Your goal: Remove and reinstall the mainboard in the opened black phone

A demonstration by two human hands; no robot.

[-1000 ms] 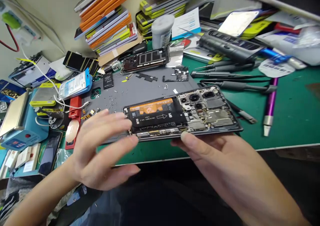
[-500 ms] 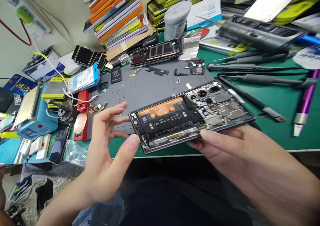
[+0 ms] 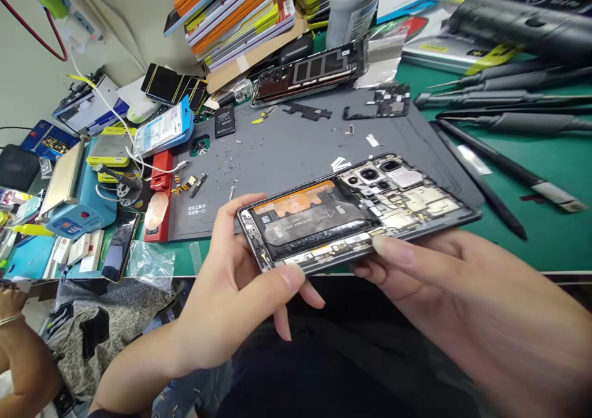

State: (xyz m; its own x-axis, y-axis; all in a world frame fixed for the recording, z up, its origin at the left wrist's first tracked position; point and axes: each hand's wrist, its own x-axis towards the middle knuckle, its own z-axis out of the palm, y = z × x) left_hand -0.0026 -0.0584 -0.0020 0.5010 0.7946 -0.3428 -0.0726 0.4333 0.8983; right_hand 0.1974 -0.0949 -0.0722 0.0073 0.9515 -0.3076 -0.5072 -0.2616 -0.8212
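At the far left, another person's forearm (image 3: 28,356) with a pale bracelet shows beside the bench, below a blue device (image 3: 87,205). Next comes a red block (image 3: 160,211) at the left edge of a grey mat (image 3: 287,147) strewn with tiny loose parts. The left hand (image 3: 235,285) holds the left end of an opened phone (image 3: 358,211), thumb over the near edge and other fingers curled around and beneath the end. The phone is in the air above the near edges of mat and bench, tilted so that its bare inside shows. Its left part is filled by a black battery (image 3: 308,224) with an orange band along the far side, pale "SUB" and "MB" lettering and a printed arrow; glare greys its surface. A narrow strip of bright metal and connectors runs along the near side. Farther right sit round, dark camera lenses (image 3: 369,174) and silvery shield plates (image 3: 423,199), all within a thin dark frame. The right hand (image 3: 435,276) pinches the near edge, thumb on the rim and fingers underneath. Beyond it, a slim black tool (image 3: 497,205) lies on the green bench top (image 3: 559,239).
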